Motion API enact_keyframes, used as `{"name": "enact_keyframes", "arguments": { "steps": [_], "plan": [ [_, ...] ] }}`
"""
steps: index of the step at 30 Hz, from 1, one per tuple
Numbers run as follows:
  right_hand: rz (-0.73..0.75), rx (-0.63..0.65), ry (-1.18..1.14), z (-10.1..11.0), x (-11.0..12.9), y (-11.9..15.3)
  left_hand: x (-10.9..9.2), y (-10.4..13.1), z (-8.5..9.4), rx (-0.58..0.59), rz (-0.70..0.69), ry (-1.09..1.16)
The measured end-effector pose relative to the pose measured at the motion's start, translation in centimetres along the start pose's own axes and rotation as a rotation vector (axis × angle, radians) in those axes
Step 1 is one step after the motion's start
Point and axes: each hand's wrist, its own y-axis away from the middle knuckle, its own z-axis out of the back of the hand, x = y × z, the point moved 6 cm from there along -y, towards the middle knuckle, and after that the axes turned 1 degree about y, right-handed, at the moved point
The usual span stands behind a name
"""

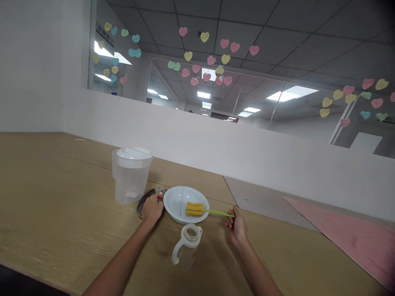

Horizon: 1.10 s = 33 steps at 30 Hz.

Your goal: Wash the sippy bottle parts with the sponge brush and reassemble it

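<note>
My right hand (237, 227) is closed around the thin green handle of a sponge brush (195, 209). Its yellow sponge head lies over the right side of a white divided bowl (173, 209). To the left of the bowl, my left hand (152, 209) is closed over a dark round tray (141, 204), fingertips at a small clear lid (160, 190). How firmly those fingers grip it is hidden. Between my forearms stands an uncapped clear bottle (187, 255) with a white collar and a hooked loop, its mouth facing up.
A translucent lidded pitcher (131, 181) stands behind the tray on the left. A pink sheet (348, 234) lies at the right of the wooden table (61, 205). Behind the table rises a white wall (197, 144) below a window dotted with heart-shaped notes.
</note>
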Motion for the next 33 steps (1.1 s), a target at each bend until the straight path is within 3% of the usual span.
{"name": "enact_keyframes", "arguments": {
  "steps": [12, 33],
  "plan": [
    [-0.007, 0.008, -0.009, -0.02, 0.13, -0.06, -0.53, 0.54, 0.02, 0.097, -0.004, -0.239],
    [0.008, -0.007, 0.003, -0.02, 0.35, 0.14, -0.31, 0.6, 0.06, 0.037, -0.082, -0.461]
  ]
}}
